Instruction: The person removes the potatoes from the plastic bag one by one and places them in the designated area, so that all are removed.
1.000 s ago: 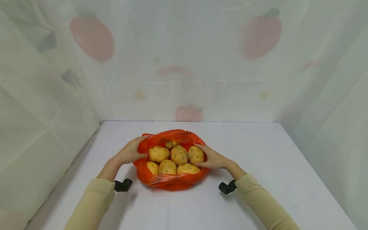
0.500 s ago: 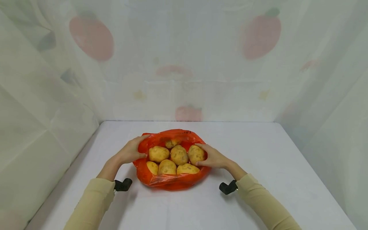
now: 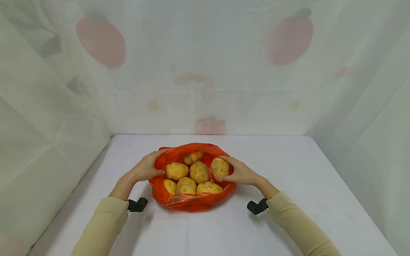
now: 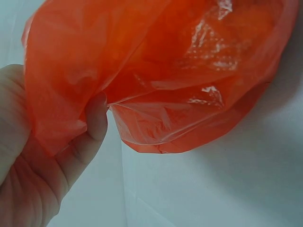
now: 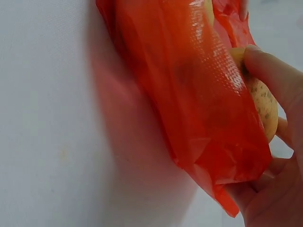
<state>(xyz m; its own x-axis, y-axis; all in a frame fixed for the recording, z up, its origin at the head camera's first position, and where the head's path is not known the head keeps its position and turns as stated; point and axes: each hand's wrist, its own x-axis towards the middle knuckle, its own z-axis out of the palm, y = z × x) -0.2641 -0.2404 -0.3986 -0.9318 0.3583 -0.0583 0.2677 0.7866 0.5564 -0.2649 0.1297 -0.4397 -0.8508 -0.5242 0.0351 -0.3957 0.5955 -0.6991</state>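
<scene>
An orange-red plastic bag (image 3: 189, 205) sits on the white table with its mouth spread wide, several yellow potatoes (image 3: 199, 172) inside. My left hand (image 3: 145, 168) holds the bag's left rim; in the left wrist view the thin plastic (image 4: 156, 118) bunches between its fingers. At the right side of the opening, my right hand (image 3: 244, 173) grips a potato (image 3: 219, 168) between thumb and fingers. In the right wrist view that potato (image 5: 263, 101) shows above the bag's edge, and part of the bag (image 5: 203, 109) covers some of the fingers.
The white tabletop (image 3: 288, 163) reaches back to a pale curtain (image 3: 205, 106) with faded fruit prints, which also hangs on both sides. A black device (image 3: 137, 205) is on the left wrist, another (image 3: 257, 207) on the right.
My right hand has shifted slightly up and right, and the gripped potato has risen a little from beside the others. A potato at the back shows more fully. The left hand has stayed put.
</scene>
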